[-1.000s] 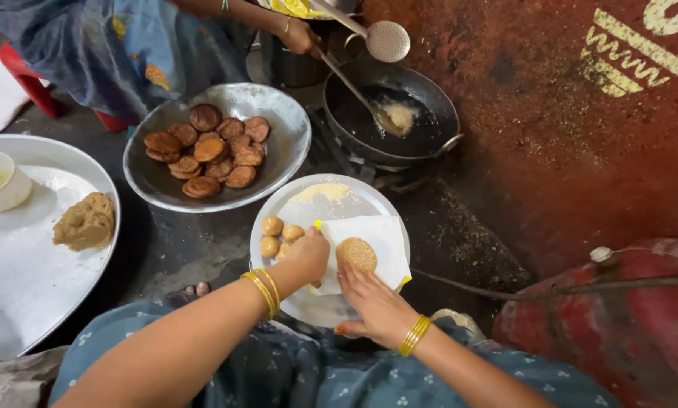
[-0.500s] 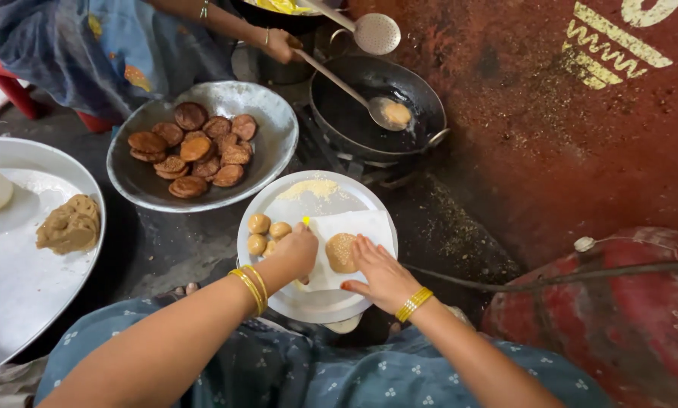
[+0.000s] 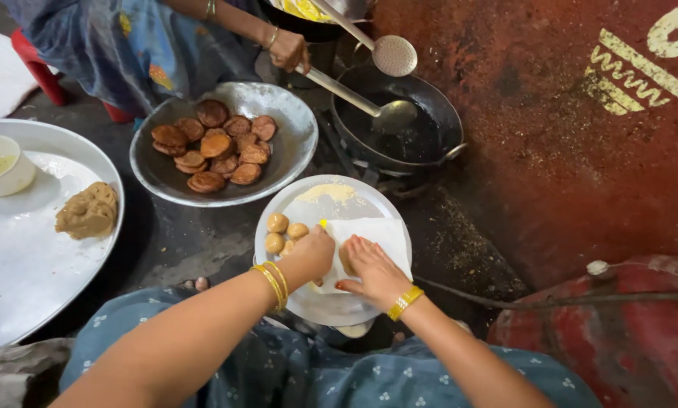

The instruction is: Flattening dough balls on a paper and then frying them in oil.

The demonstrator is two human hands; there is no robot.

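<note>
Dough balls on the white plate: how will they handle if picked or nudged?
The dough balls look round, so a nudge would probably roll them across the plate. They look soft, like the lump on the tray, so a firm pinch likely dents them. Small, so probably light. The left hand rests beside them.

A shiny metal plate [image 3: 278, 219] carries a smooth white plastic sheet [image 3: 369, 236] and matt, doughy balls [image 3: 277, 223]. The metal bowl [image 3: 294, 143] looks dull grey, holding rough brown fried discs [image 3: 217, 145]. The wok [image 3: 429, 143] is blackened and oily. The floor [image 3: 565, 151] is rough, gritty red.
</note>
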